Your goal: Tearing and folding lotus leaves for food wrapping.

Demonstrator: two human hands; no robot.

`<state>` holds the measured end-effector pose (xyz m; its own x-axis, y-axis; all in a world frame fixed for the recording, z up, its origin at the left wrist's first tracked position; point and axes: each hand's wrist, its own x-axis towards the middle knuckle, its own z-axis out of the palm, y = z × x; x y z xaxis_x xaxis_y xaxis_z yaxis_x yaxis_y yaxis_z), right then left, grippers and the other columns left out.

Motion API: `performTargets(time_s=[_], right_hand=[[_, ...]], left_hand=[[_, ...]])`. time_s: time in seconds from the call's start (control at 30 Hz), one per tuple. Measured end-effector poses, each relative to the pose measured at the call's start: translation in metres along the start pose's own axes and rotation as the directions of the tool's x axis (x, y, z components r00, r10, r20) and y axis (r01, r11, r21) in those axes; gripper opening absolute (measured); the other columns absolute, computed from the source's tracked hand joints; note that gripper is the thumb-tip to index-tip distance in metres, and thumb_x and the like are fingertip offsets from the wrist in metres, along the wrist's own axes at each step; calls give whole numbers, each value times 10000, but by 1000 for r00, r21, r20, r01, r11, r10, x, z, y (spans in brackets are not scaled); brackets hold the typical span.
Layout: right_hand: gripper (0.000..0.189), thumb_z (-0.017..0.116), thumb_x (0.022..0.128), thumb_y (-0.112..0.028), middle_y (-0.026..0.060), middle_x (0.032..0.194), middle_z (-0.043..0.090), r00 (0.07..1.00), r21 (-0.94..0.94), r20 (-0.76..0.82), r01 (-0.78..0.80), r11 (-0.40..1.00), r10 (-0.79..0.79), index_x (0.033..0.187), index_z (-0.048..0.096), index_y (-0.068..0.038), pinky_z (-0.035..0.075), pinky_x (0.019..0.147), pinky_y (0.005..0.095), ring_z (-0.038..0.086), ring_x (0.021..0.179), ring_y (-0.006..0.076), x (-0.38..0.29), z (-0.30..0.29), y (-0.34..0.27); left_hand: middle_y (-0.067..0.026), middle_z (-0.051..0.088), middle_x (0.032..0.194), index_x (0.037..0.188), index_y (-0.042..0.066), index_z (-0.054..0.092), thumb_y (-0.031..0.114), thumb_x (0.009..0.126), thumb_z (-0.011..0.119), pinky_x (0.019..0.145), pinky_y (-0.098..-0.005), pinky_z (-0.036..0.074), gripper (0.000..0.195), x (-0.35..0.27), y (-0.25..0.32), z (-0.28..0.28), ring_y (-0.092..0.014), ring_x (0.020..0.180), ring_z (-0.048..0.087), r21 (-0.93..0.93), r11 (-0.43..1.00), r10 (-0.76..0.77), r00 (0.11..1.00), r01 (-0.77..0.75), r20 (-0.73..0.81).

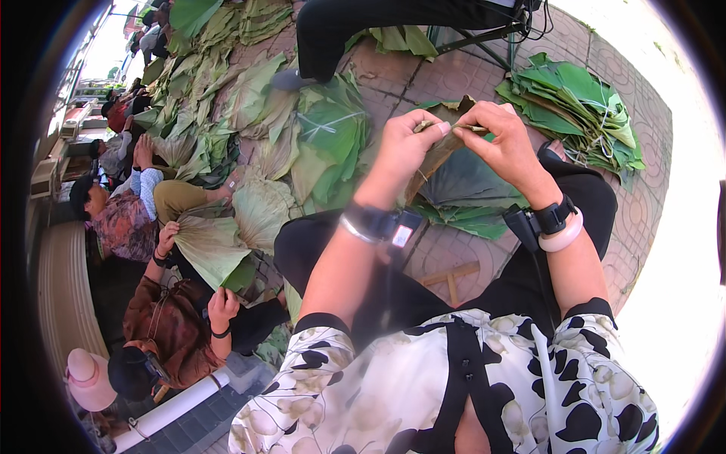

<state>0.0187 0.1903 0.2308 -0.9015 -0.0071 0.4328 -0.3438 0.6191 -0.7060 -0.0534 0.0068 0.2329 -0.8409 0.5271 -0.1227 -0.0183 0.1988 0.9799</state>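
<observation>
My left hand (409, 148) and my right hand (502, 144) meet above my lap, each pinching the edge of a dry brownish lotus leaf (437, 162) between thumb and fingers. The leaf hangs down between the hands, its underside partly hidden. Below it, a pile of green lotus leaves (468, 184) lies on the paving between my knees. Beyond my right knee rests a bundle of folded green leaves (573, 108) tied with white string. Another tied leaf bundle (332, 127) lies past my left hand.
Many loose lotus leaves (264, 210) cover the paving at the left. A co-worker (176, 335) sits close on the left, holding a spread leaf (212, 247). More people sit farther along. Ahead are another person's dark-trousered leg (363, 22) and a metal-framed seat (482, 38). A small wooden piece (451, 278) lies near my lap.
</observation>
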Motion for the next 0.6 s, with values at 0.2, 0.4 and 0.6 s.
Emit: performTargets(time_s=[0.2, 0.4, 0.6], right_hand=[[102, 700, 789, -145, 49, 764, 595, 991, -43, -129, 36, 998, -41, 820, 639, -70, 365, 682, 328, 556, 714, 240, 2, 3, -1], [94, 704, 791, -139, 45, 787, 617, 991, -6, -132, 9, 1000, -10, 827, 648, -73, 368, 688, 324, 564, 724, 239, 2, 2, 1], [83, 710, 793, -113, 39, 779, 621, 985, 35, -171, -31, 999, 36, 833, 658, -63, 368, 690, 310, 574, 695, 201, 2, -4, -1]], left_hand=[[72, 549, 692, 877, 77, 677, 194, 854, 708, 541, -197, 307, 124, 2, 2, -6, -24, 594, 415, -287, 944, -177, 984, 162, -26], [69, 558, 702, 895, 72, 664, 186, 852, 721, 524, -194, 312, 135, 5, -3, -8, -27, 588, 424, -323, 931, -232, 961, 173, -153], [54, 514, 652, 885, 59, 641, 165, 852, 720, 508, -206, 318, 137, 7, -6, -18, -44, 551, 424, -330, 933, -252, 914, 143, -317]])
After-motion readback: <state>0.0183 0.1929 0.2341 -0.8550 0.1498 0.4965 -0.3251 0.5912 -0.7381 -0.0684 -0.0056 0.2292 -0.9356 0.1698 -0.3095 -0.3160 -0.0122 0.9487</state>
